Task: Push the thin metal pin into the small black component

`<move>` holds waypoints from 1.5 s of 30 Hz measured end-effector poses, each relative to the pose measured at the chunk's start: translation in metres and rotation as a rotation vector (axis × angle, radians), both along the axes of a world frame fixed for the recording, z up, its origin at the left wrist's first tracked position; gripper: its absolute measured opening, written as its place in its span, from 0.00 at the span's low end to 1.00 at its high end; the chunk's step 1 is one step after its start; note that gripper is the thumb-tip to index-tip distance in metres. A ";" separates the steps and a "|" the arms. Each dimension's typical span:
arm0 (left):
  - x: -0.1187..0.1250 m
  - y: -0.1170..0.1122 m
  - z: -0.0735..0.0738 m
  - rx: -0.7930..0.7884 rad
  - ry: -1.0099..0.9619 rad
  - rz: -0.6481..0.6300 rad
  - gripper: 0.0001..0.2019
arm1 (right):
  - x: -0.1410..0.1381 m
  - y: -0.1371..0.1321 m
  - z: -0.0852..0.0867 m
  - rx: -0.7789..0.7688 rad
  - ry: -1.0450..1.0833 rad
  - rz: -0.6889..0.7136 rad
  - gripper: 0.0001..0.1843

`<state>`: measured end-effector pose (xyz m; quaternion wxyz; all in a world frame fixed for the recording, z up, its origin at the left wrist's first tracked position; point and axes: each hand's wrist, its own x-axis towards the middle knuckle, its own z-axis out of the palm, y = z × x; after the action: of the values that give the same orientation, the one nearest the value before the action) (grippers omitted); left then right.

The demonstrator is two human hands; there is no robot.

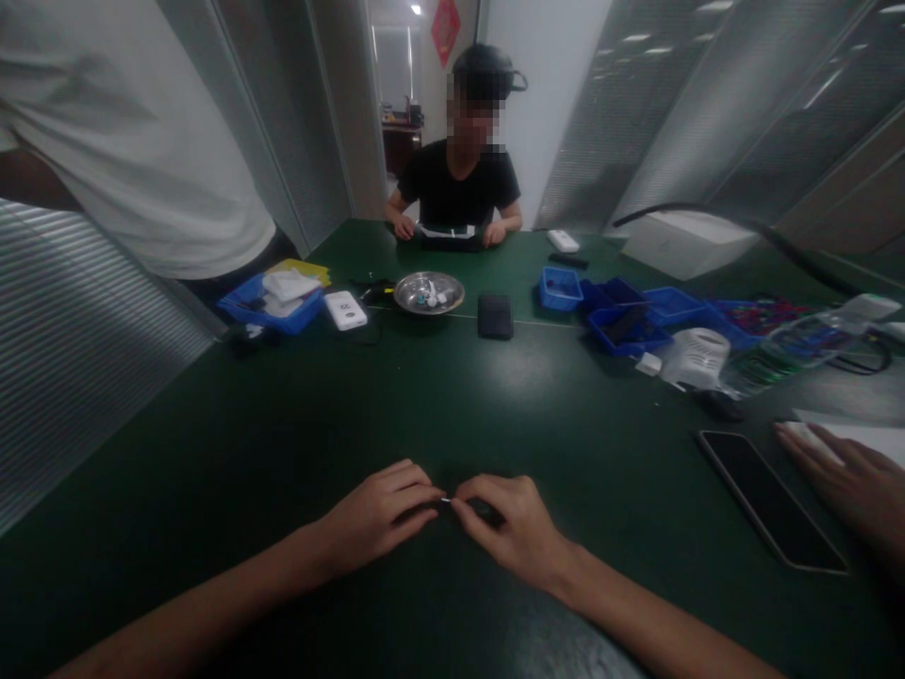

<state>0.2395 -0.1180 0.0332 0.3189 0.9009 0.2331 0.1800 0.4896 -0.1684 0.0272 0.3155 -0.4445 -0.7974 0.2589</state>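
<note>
Dim light falls on a green table (304, 415) in the head-camera view, a seated co-worker (463, 184) at its far edge. Toward the near side, a white piece (446, 500) sits between two sets of fingertips, its visible sliver lying crosswise, roughly in line from hand to hand. At its right end, the right hand (519, 528) appears to pinch it between thumb and forefinger; at its left, the left hand (386, 505) brings a forefinger to it, thumb slightly apart, whether gripping cannot be told. Neither hand is clearly nearer. Beyond, toward the far edge, rests a dish (417, 306).
</note>
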 end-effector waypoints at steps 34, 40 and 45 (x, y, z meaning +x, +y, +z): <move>-0.202 0.133 -0.014 0.246 0.390 1.076 0.21 | 0.009 -0.001 0.005 0.212 -0.372 -0.139 0.06; -0.196 0.133 -0.013 0.287 0.449 1.050 0.22 | 0.009 0.000 0.003 0.225 -0.369 -0.141 0.06; -0.196 0.134 -0.013 0.283 0.463 1.054 0.22 | 0.010 0.002 -0.001 0.241 -0.373 -0.150 0.07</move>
<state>0.0432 0.0161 0.0200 0.0041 0.7133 0.6863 0.1422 0.4995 -0.1664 0.0264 0.2319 -0.5019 -0.8317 0.0511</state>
